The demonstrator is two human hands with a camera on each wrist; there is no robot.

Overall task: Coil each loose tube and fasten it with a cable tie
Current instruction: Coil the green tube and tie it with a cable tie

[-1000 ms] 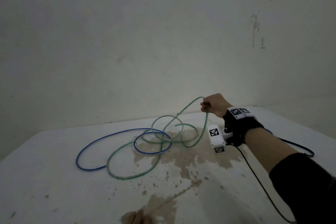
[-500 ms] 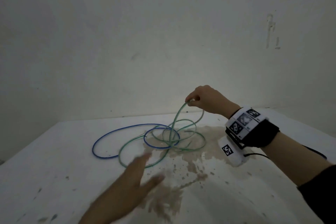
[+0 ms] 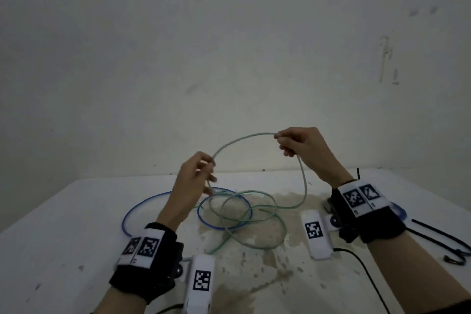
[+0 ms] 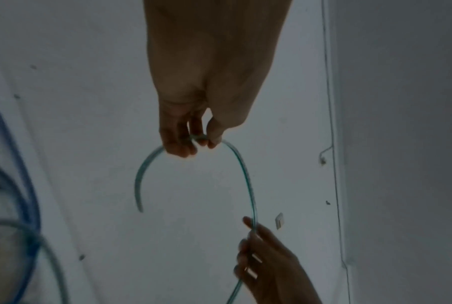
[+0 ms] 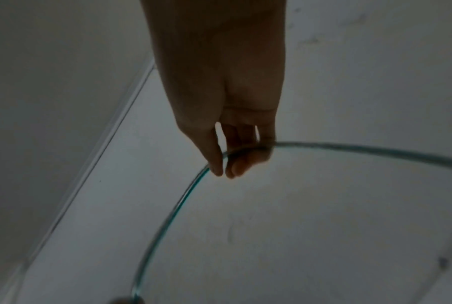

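A thin green tube [image 3: 237, 141] arches in the air between both hands, and the rest of it lies in loose loops on the white table [image 3: 51, 237]. My left hand [image 3: 204, 168] pinches the tube near its free end, which curves down past the fingers [image 4: 177, 144]. My right hand [image 3: 285, 140] pinches the tube [image 5: 349, 149] higher up, on the right of the arch. A blue tube [image 3: 142, 202] lies in loops on the table, tangled with the green one. Black cable ties [image 3: 438, 234] lie on the table at the right.
A brown stain [image 3: 265, 237] spreads over the middle of the table under the loops. A plain wall [image 3: 229, 46] stands right behind the table's far edge. A black cord [image 3: 364, 270] runs from my right wrist camera across the table.
My left hand has come up from the table's near side and taken hold of the green tube. My right hand has lifted the tube higher, so an arch now spans both hands.
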